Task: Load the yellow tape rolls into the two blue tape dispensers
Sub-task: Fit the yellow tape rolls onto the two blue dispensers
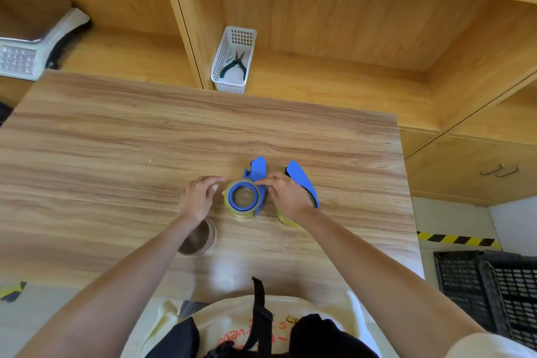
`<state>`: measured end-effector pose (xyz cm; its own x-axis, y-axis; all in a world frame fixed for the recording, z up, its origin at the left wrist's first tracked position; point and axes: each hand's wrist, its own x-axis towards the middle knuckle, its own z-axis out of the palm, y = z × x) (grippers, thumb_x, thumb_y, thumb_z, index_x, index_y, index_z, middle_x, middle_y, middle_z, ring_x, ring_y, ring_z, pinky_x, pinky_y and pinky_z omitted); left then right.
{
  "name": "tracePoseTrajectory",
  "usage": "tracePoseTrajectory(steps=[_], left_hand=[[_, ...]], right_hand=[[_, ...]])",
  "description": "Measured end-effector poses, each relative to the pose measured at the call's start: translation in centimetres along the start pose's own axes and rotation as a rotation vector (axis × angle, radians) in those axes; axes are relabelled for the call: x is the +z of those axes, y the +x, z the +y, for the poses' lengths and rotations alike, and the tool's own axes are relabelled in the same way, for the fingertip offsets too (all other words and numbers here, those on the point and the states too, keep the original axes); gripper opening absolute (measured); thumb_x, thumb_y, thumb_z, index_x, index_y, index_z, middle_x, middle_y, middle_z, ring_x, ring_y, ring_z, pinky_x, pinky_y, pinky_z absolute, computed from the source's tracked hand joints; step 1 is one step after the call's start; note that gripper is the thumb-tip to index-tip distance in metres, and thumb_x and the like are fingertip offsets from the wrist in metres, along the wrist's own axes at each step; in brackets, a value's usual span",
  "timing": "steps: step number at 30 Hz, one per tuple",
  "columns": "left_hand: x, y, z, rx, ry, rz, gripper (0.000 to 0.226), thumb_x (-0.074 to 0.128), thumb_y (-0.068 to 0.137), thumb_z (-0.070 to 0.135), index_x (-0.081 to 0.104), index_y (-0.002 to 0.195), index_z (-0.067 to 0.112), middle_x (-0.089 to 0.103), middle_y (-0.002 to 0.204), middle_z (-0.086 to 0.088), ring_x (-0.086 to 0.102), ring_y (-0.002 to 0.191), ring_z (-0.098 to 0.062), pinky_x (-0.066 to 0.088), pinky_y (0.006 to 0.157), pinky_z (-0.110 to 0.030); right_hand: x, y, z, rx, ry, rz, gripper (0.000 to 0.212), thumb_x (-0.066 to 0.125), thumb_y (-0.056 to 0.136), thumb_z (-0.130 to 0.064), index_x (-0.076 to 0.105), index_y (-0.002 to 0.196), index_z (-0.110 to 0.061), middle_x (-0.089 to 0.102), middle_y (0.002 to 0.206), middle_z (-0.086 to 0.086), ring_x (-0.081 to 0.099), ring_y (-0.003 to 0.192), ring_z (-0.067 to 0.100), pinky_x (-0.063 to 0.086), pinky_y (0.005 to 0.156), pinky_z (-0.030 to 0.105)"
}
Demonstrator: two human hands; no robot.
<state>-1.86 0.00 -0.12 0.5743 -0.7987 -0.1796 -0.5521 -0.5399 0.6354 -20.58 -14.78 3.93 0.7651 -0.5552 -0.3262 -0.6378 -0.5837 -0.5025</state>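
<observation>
**Rolls seated, hands easing around the near dispenser**

The yellow tape roll (241,206) in front of you sits on the blue hub of the left dispenser (255,180), standing on the table (116,139) a little right of its middle and closer to the near edge than the far one. Judge it as light but stiff: a hard ring that will not crush, with smooth sides that can slip. Take it by the outer rim from both sides, not by the sticky loose end. The dispenser is thin plastic, so hold it by the body and keep clear of the pointed front, where a cutter probably sits.

Your right hand (286,197) rests at the dispenser's right side, fingers stretched toward the roll's top edge, touching rather than clenched round anything. It covers most of the second dispenser (302,180), just to the right, with another yellow roll (284,219) showing under your wrist. Your left hand (199,197) hovers released, fingers loosely curved, just beside the roll and apart from it.

A brown tape roll (199,238) lies near the table's near edge, under your left wrist. Beyond the far edge, a white basket (232,61) holds pliers (235,65).
</observation>
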Motion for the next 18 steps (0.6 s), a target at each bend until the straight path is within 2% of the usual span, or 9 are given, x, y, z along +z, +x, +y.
tracePoseTrajectory(steps=[2, 6, 12, 18], left_hand=[[-0.6, 0.1, -0.9, 0.004, -0.022, -0.075, 0.031, 0.053, 0.099, 0.006, 0.071, 0.119, 0.022, 0.068, 0.122, -0.01, 0.06, 0.115, -0.03, 0.045, 0.093, -0.038], [-1.6, 1.0, -2.2, 0.02, -0.066, -0.144, 0.03, 0.053, 0.099, 0.006, 0.072, 0.116, 0.022, 0.07, 0.12, -0.011, 0.063, 0.113, -0.031, 0.049, 0.095, -0.04], [-2.3, 2.4, -3.6, 0.03, -0.112, -0.249, 0.028, 0.051, 0.1, 0.004, 0.073, 0.114, 0.014, 0.072, 0.117, -0.013, 0.064, 0.112, -0.03, 0.042, 0.091, -0.03], [-3.0, 3.4, -4.9, 0.012, -0.152, -0.318, 0.029, 0.048, 0.102, 0.005, 0.072, 0.115, 0.013, 0.07, 0.123, -0.009, 0.062, 0.117, -0.024, 0.037, 0.088, -0.022]], right_hand=[[0.3, 0.5, -0.8, 0.005, 0.026, -0.002, 0.044, 0.039, 0.1, -0.007, 0.062, 0.129, -0.029, 0.05, 0.134, -0.003, 0.059, 0.111, 0.021, 0.048, 0.076, 0.033], [0.7, 1.8, -2.3, 0.051, 0.05, 0.021, 0.039, 0.04, 0.1, -0.008, 0.066, 0.124, -0.025, 0.052, 0.121, 0.0, 0.06, 0.096, 0.02, 0.043, 0.068, 0.031], [1.1, 3.2, -3.4, 0.147, 0.026, 0.035, 0.026, 0.042, 0.101, -0.016, 0.065, 0.113, -0.022, 0.05, 0.126, 0.0, 0.061, 0.102, 0.022, 0.054, 0.076, 0.04], [1.6, 4.3, -4.4, 0.219, 0.02, 0.055, 0.023, 0.058, 0.093, -0.013, 0.058, 0.112, -0.026, 0.049, 0.123, -0.002, 0.055, 0.112, 0.021, 0.051, 0.074, 0.037]])
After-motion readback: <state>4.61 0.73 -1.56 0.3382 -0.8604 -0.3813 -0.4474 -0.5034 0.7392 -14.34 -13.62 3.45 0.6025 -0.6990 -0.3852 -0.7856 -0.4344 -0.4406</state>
